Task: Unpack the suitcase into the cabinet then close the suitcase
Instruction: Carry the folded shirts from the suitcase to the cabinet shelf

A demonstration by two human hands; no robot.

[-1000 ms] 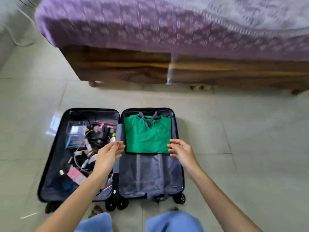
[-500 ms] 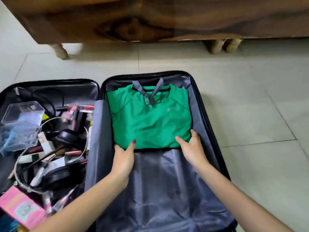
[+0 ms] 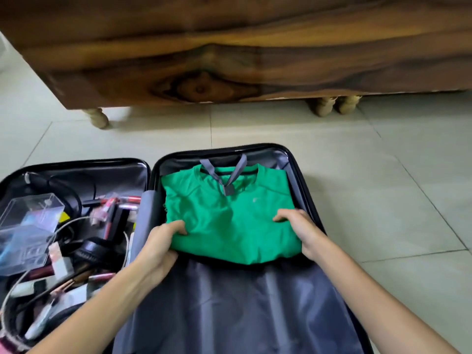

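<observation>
A black suitcase (image 3: 301, 172) lies open flat on the floor, its two halves side by side. In the right half a folded green shirt (image 3: 229, 221) lies on grey lining, under two grey straps (image 3: 229, 177) joined by a buckle. My left hand (image 3: 163, 241) grips the shirt's near left edge, thumb on top. My right hand (image 3: 298, 231) grips its near right edge, fingers curled over the fabric. The left half holds a clear plastic box (image 3: 28, 226), black headphones (image 3: 97, 251), cables, and several small cosmetics.
A dark wooden bed frame (image 3: 229, 60) on turned legs (image 3: 98, 118) stands just beyond the suitcase. Pale floor tiles (image 3: 383, 187) stretch to the right. No cabinet is in view.
The camera has dropped close to the suitcase. Both hands came down from above the shirt onto its near edge, and their fingers now curl over the fabric, bunching it slightly.
</observation>
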